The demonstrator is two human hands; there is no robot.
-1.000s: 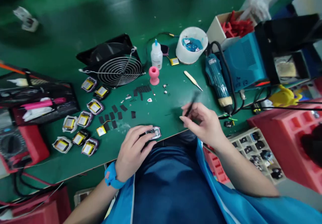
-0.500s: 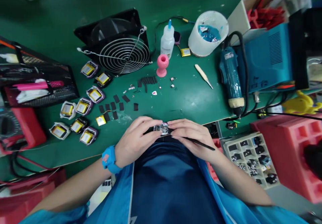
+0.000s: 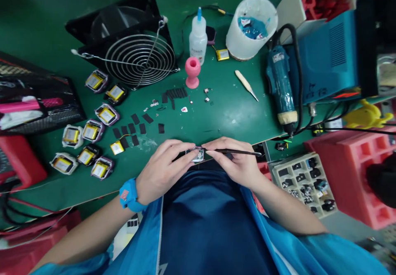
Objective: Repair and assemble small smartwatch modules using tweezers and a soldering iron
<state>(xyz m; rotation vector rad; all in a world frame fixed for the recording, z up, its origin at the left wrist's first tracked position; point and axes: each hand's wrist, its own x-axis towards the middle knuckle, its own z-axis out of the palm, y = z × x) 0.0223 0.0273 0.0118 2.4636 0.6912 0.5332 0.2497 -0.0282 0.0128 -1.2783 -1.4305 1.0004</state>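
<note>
At the front edge of the table my left hand (image 3: 165,167) grips a small open watch case (image 3: 198,156) with electronic parts showing inside. A blue band is on that wrist. My right hand (image 3: 236,163) is closed around slim black tweezers (image 3: 239,151), held nearly level. Their tip is at the right side of the case, and the fingers hide whether it touches. Beyond the hands lie several black foam pieces (image 3: 142,128) and a loose yellow battery (image 3: 117,147). Several watch cases with yellow batteries (image 3: 93,130) are grouped at the left.
A fan (image 3: 140,58) with a wire guard stands at the back left. A squeeze bottle (image 3: 198,40), a pink holder (image 3: 192,73) and a white tub (image 3: 251,27) stand behind. A wooden-handled tool (image 3: 246,85) and a blue electric screwdriver (image 3: 281,85) are at right, above a parts tray (image 3: 305,184).
The tweezers have swung up from a downward slant to almost level. The case is tilted differently in my left fingers, and the whole view has shifted slightly.
</note>
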